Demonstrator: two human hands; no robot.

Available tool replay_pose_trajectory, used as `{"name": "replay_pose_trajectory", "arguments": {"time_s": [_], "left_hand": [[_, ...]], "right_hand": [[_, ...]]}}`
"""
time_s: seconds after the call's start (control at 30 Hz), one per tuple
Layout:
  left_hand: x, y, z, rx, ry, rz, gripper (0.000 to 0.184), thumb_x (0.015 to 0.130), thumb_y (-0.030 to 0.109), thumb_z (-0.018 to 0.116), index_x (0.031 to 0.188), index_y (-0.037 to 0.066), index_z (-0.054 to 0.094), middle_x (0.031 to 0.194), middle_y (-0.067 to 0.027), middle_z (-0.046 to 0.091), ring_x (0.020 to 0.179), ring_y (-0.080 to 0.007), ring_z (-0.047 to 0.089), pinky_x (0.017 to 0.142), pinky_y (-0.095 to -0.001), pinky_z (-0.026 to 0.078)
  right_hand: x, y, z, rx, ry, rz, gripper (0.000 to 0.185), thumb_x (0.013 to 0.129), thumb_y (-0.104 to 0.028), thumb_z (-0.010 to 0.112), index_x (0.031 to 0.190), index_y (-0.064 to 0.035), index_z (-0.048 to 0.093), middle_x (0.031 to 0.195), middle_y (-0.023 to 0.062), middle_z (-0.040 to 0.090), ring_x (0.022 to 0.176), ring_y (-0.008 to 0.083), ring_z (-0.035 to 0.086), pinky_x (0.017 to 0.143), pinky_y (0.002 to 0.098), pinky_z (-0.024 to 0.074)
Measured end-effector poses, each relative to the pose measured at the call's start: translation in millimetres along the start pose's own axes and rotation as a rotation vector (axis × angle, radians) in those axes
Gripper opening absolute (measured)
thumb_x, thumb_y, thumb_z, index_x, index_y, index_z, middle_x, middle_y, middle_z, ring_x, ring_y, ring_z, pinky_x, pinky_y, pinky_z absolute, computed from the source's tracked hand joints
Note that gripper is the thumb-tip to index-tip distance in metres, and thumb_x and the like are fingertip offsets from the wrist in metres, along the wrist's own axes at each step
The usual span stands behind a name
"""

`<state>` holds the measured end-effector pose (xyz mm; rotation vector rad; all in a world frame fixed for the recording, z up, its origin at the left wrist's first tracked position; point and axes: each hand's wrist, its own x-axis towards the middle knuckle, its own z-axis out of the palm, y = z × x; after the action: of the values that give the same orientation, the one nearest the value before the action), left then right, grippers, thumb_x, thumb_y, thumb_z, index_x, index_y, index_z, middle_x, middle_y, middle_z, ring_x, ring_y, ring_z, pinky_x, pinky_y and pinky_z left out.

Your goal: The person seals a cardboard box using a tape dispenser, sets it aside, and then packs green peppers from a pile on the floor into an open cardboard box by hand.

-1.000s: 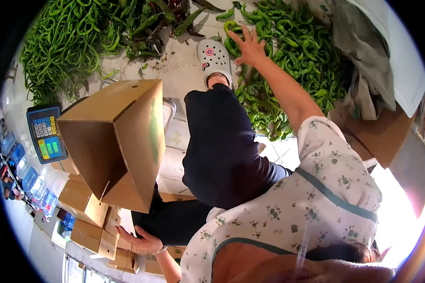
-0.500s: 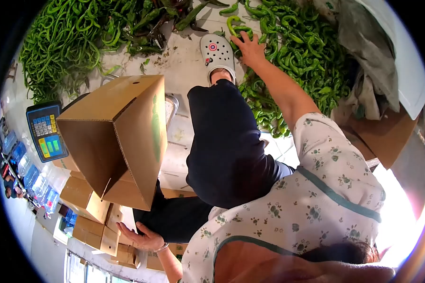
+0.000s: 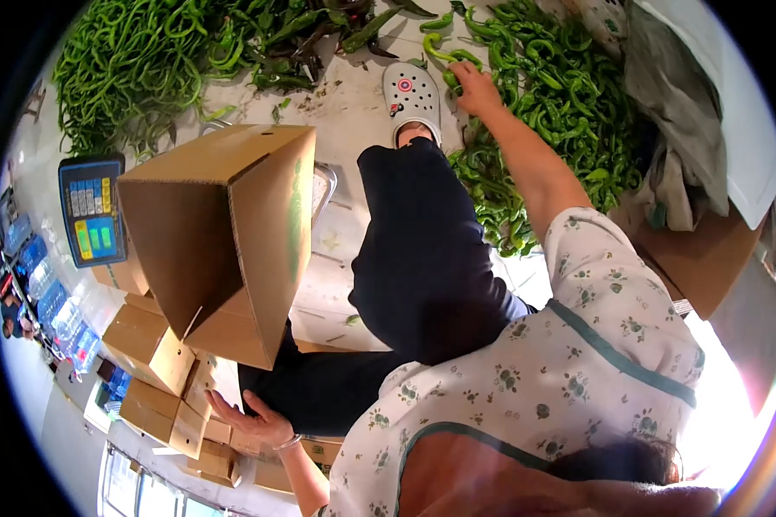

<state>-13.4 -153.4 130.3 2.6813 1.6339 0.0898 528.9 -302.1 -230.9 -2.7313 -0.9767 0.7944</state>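
Observation:
My right hand (image 3: 477, 88) reaches down to the left edge of a heap of green chili peppers (image 3: 553, 105) on the floor. Its fingers are drawn together on a green pepper (image 3: 451, 79), though the grip is partly hidden. A lighter curved pepper (image 3: 440, 53) lies by the fingertips. My left hand (image 3: 254, 422) is held palm up with the fingers apart and nothing in it. It is below an open cardboard box (image 3: 272, 250), close to my bent leg, and a bracelet circles the wrist.
A digital scale display (image 3: 93, 211) stands left of the box. More green peppers (image 3: 129, 69) are heaped at the upper left, beside darker peppers (image 3: 310, 39). Several cardboard boxes (image 3: 151, 345) and water bottles (image 3: 52, 302) are at the lower left. Grey cloth (image 3: 677, 95) hangs at the right.
The fingers of my right hand, spread over the peppers before, have drawn closer together and shifted slightly right. My left hand stays palm up. The whole view has shifted slightly.

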Motion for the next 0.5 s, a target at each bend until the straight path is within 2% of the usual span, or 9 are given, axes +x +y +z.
{"name": "replay_pose_trajectory", "arguments": {"time_s": [0.1,0.2,0.23,0.33,0.4,0.47,0.5], "left_hand": [[-2.7,-0.6,0.6,-0.062,0.05,0.004,0.046,0.094,0.022,0.047,0.132,-0.003,0.038,0.137,-0.0219,0.037,0.125,-0.0365,0.039,0.1,-0.0433,0.038],[-9.9,-7.5,4.7,-0.096,0.119,0.015,0.047,0.094,0.022,0.048,0.132,-0.003,0.038,0.137,-0.0226,0.036,0.125,-0.0368,0.038,0.1,-0.0432,0.037],[-11.0,-6.4,6.1,-0.131,0.142,0.016,0.048,0.093,0.022,0.049,0.132,-0.003,0.038,0.137,-0.0225,0.036,0.126,-0.0369,0.038,0.1,-0.0432,0.037],[-15.1,-7.5,9.9,-0.179,0.223,0.03,0.046,0.093,0.021,0.05,0.131,-0.003,0.039,0.136,-0.0222,0.038,0.125,-0.0372,0.038,0.1,-0.0447,0.034],[-19.9,-15.1,10.0,-0.112,0.254,0.082,0.045,0.092,0.021,0.051,0.13,-0.002,0.042,0.135,-0.022,0.04,0.124,-0.038,0.038,0.1,-0.0456,0.034],[-25.5,-27.1,19.4,-0.163,0.306,0.056,0.044,0.092,0.023,0.051,0.128,-0.002,0.044,0.134,-0.0219,0.041,0.124,-0.0386,0.038,0.102,-0.0462,0.031],[-26.1,-39.1,34.3,-0.172,0.325,0.066,0.044,0.092,0.023,0.051,0.127,-0.002,0.044,0.134,-0.0219,0.041,0.125,-0.0385,0.038,0.102,-0.0461,0.031]], "right_hand": [[-21.4,5.6,-34.7,0.175,0.057,0.004,0.081,0.06,-0.013,0.074,0.132,-0.0204,0.039,0.134,0.0051,0.041,0.113,0.0339,0.048,0.092,0.045,0.0433],[-61.7,-8.8,-90.7,0.288,0.04,0.031,0.085,0.059,-0.016,0.076,0.135,-0.02,0.037,0.137,0.0067,0.038,0.12,0.0301,0.044,0.093,0.0457,0.042],[-72.5,-4.6,-100.6,0.274,0.113,-0.081,0.087,0.061,-0.019,0.078,0.136,-0.0174,0.036,0.136,0.0078,0.04,0.116,0.0269,0.048,0.09,0.0438,0.0459],[-114.5,-35.8,-160.6,0.985,-0.123,0.028,0.078,0.061,-0.012,0.076,0.131,-0.0087,0.042,0.127,0.0107,0.049,0.106,0.0243,0.056,0.089,0.0352,0.0454],[-131.1,-63.5,-181.1,1.514,-0.25,-0.375,0.075,0.063,-0.011,0.074,0.13,-0.006,0.042,0.129,0.0102,0.048,0.105,0.0245,0.058,0.083,0.0375,0.0509],[-155.9,-115.9,-211.9,1.742,-0.45,-0.612,0.073,0.067,-0.013,0.071,0.132,-0.0084,0.039,0.13,0.0118,0.045,0.112,0.039,0.051,0.072,0.042,0.0573],[-156.6,-145.3,-206.9,1.802,-0.52,-0.727,0.073,0.068,-0.015,0.07,0.133,-0.0092,0.038,0.132,0.0121,0.042,0.114,0.0412,0.049,0.072,0.0421,0.0575]]}}
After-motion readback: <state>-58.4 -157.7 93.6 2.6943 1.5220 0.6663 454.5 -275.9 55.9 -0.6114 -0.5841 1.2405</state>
